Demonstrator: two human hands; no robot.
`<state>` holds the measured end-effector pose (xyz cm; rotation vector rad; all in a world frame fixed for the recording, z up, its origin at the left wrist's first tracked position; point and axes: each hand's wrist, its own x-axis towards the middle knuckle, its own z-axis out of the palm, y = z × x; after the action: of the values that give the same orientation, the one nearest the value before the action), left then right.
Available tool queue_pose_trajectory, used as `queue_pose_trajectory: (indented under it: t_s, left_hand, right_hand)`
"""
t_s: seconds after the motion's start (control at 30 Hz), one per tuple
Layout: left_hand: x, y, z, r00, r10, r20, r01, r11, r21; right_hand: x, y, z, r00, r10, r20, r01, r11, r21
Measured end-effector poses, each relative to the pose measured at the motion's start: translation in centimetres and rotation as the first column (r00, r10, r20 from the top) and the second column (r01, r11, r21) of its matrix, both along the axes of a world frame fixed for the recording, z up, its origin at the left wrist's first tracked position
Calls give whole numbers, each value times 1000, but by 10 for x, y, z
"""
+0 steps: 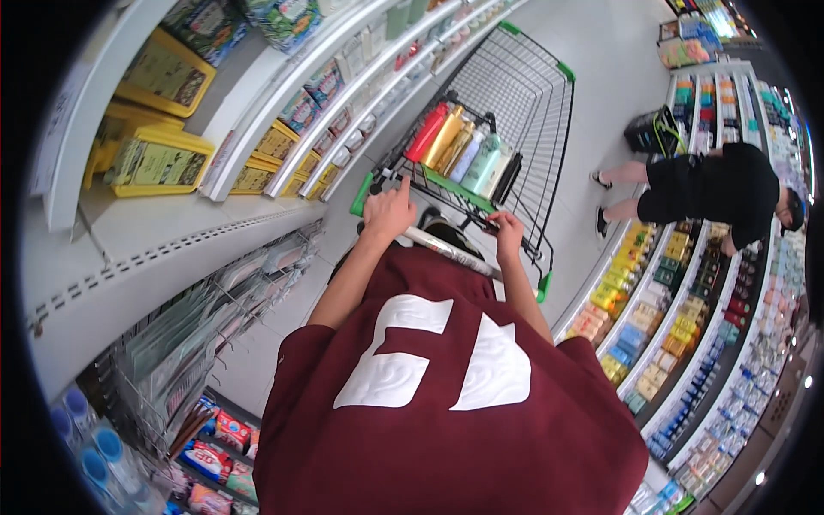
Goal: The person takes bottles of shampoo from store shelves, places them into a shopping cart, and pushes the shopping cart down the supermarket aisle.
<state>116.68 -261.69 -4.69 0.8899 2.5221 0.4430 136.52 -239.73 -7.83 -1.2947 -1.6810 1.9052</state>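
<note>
A wire shopping cart (515,84) with green corners stands before me, its white handle bar (444,248) close to my body. In its near end several bottles stand in a row: a red bottle (427,132), gold bottles (444,136), a lavender bottle (468,154), a pale green bottle (483,164) and dark ones (507,179). My left hand (389,209) is over the left end of the handle, index finger extended towards the bottles, holding nothing visible. My right hand (505,232), fingers bent, is near the handle's right part with a small dark item at its fingertips; whether it grips it is unclear.
Shelves with yellow boxes (164,161) and packets run along the left. A wire rack (187,328) hangs below them. At the right, a person in black (714,187) stands by shelves of bottles (605,290), near a black basket (650,132). Tiled floor (599,84) lies between.
</note>
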Motion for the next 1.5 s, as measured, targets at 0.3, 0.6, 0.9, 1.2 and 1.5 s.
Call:
queue_pose_trajectory:
  t_s: [0.3, 0.6, 0.9, 1.2, 1.5]
  left_hand:
    - [-8, 16, 7, 999, 22, -24, -23, 999, -36]
    - [-7, 50, -1, 976, 167, -141, -173, 984, -33]
    - [-17, 84, -5, 968, 218, -124, -227, 972, -57]
    - [-18, 127, -1, 963, 227, -146, -235, 971, -40]
    - [-17, 164, 0, 946, 290, -142, -292, 956, 7]
  right_hand:
    - [-12, 13, 15, 995, 33, 96, -26, 997, -66]
    - [-49, 80, 47, 917, 377, 130, -266, 821, -505]
    - [-115, 170, -106, 907, 328, 264, -258, 928, -267]
    - [-250, 190, -236, 856, 290, 428, -317, 948, -7]
    - [-347, 201, -197, 770, 147, 621, -303, 940, 153]
